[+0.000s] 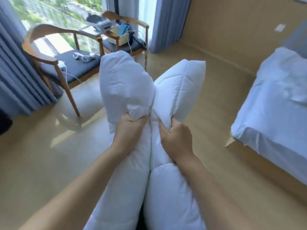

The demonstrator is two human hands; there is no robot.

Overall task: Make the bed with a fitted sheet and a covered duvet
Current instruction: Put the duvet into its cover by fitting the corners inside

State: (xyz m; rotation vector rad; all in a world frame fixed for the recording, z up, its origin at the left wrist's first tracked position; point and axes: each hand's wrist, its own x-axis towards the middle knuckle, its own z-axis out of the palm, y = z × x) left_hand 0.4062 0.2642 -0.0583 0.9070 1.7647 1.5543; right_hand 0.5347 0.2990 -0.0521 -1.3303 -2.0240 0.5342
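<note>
Out in front of me, my left hand [131, 131] and right hand [177, 140] sit side by side, fingers [163, 130] clenched on two bunched corners of the duvet [166, 188], which hangs lengthwise toward me, while the bed [274, 113] lies off right, nearer my right hand.

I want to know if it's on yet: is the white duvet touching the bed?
Apart. The head view shows a wide strip of bare floor between the duvet and the bed.

Grips white quilted duvet [174, 90] at frame centre with left hand [131, 130] and right hand [176, 138], corners puffing upward, left of white-sheeted bed [274, 105].
</note>
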